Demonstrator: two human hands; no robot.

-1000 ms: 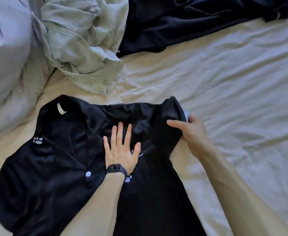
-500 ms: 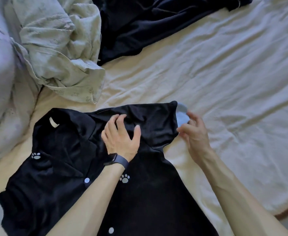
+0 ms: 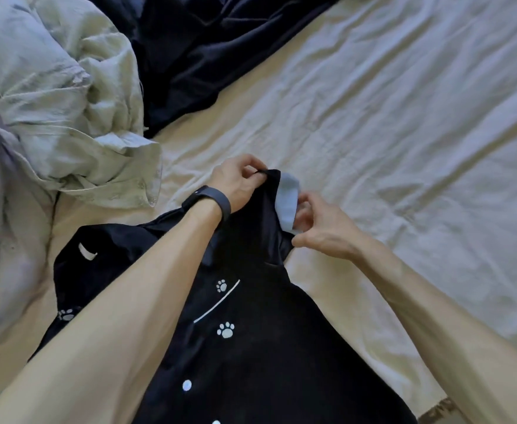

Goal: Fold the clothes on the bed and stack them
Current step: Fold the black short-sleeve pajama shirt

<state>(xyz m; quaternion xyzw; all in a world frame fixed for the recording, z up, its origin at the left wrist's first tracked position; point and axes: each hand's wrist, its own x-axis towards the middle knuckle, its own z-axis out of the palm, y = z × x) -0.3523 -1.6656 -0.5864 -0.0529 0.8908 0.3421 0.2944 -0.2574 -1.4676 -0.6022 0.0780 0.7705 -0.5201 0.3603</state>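
A black shirt [image 3: 251,347] with white paw prints is lying front-up at the near left of the bed [image 3: 404,148], its collar pointing toward the left edge. The left hand [image 3: 236,185], wearing a dark wristband [image 3: 208,200], is pinching the top edge of the sleeve [image 3: 269,221], lifting it. The right hand [image 3: 321,231] is pinching the sleeve's pale blue cuff [image 3: 286,197]. A crumpled green garment [image 3: 76,117] is sitting at the far left, touching a navy garment [image 3: 205,56] spreading along the far edge.

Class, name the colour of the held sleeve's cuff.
The cuff is light blue, seen in the head view.
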